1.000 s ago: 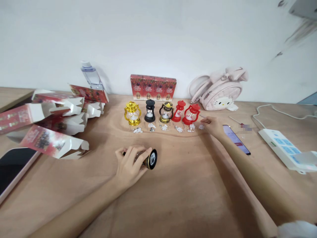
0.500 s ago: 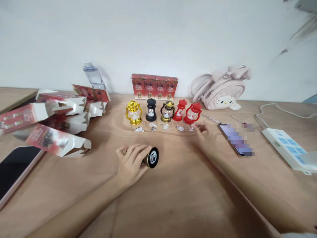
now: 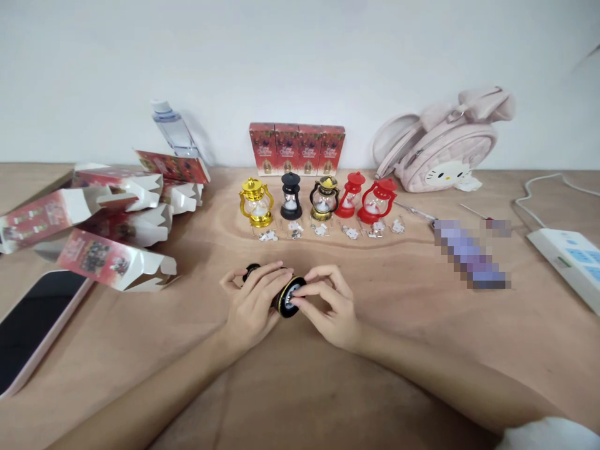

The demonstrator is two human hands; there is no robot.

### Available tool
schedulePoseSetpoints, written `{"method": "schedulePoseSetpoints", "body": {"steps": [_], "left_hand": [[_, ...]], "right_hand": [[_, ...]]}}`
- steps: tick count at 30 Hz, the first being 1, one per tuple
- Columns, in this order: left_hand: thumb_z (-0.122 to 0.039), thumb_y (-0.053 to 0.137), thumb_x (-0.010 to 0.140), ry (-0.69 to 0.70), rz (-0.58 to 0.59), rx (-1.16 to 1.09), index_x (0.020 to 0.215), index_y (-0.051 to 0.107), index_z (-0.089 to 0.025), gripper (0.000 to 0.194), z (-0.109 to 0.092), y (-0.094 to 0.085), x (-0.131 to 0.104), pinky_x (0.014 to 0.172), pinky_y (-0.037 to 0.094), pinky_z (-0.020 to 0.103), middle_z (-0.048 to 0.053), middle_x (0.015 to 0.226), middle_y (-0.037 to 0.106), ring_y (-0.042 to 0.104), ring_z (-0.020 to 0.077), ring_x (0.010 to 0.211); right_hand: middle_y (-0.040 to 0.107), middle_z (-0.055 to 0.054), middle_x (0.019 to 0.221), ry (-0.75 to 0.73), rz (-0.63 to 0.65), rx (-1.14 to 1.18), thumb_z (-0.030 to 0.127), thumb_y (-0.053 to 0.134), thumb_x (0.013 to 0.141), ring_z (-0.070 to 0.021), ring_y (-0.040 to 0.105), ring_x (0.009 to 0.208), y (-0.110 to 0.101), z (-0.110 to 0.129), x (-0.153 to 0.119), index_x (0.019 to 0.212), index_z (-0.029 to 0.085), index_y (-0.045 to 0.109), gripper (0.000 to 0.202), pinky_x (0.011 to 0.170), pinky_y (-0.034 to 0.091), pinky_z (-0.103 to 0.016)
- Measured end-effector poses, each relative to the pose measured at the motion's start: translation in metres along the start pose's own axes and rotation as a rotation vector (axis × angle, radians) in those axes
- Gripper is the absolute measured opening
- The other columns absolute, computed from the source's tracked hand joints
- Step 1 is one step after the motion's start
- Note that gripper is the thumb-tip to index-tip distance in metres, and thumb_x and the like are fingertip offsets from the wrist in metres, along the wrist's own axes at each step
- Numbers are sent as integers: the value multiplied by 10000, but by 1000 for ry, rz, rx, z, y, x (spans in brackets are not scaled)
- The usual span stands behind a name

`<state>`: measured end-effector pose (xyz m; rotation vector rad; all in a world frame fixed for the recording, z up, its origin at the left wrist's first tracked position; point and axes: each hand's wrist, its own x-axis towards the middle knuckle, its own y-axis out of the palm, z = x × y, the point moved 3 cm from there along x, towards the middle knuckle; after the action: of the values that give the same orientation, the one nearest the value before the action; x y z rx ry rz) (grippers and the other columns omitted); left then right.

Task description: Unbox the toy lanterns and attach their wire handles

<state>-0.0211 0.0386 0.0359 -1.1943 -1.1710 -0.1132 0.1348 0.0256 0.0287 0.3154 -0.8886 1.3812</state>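
Observation:
My left hand (image 3: 255, 306) is wrapped round a small black lantern with gold trim (image 3: 283, 300), lying on its side with its round base turned to the right. At that base, the thumb and forefinger of my right hand (image 3: 335, 306) are pinched together; whatever they hold is too small to make out. Behind my hands stand a gold lantern (image 3: 257, 203), a black lantern (image 3: 291, 197), a bronze lantern (image 3: 323, 200) and two red lanterns (image 3: 376, 202). Small white and metal pieces (image 3: 268, 235) lie in groups before them.
Opened red boxes (image 3: 115, 259) and a tablet (image 3: 40, 319) are at the left. Four-pack red boxes (image 3: 297, 150), a bottle (image 3: 174, 130) and a pink bag (image 3: 445, 156) stand by the wall. A blurred phone (image 3: 469, 253), screwdriver (image 3: 492, 224) and power strip (image 3: 567, 262) lie right.
My right hand has come from beside the red lanterns to the base of the held lantern. Another small group of pieces now shows by the red lanterns. The view has shifted slightly.

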Motion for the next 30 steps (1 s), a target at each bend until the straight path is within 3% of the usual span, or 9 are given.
{"method": "schedulePoseSetpoints", "body": {"steps": [9,21,30], "left_hand": [[-198,470,934,45,-12,31,1112,534,-198,189,-4,-1,3,844,303,396,69,948,749,673,233,957],[-131,489,900,38,48,12,1232,505,-202,339,-2,3,-2,866,419,379,62,1014,722,623,225,1049],[-109,460,887,24,56,54,1176,529,-182,305,-2,2,0,855,354,400,73,993,726,634,240,1004]], "right_hand": [[548,-50,922,-20,21,13,237,657,821,-160,593,826,0,2,1,795,223,660,29,735,547,-321],[545,-71,988,18,113,-11,234,587,857,-187,597,930,3,-2,-1,842,223,592,19,821,533,-361],[533,-85,1021,-35,155,-106,203,505,900,-192,579,964,4,1,-2,906,219,542,41,831,532,-366]]}}
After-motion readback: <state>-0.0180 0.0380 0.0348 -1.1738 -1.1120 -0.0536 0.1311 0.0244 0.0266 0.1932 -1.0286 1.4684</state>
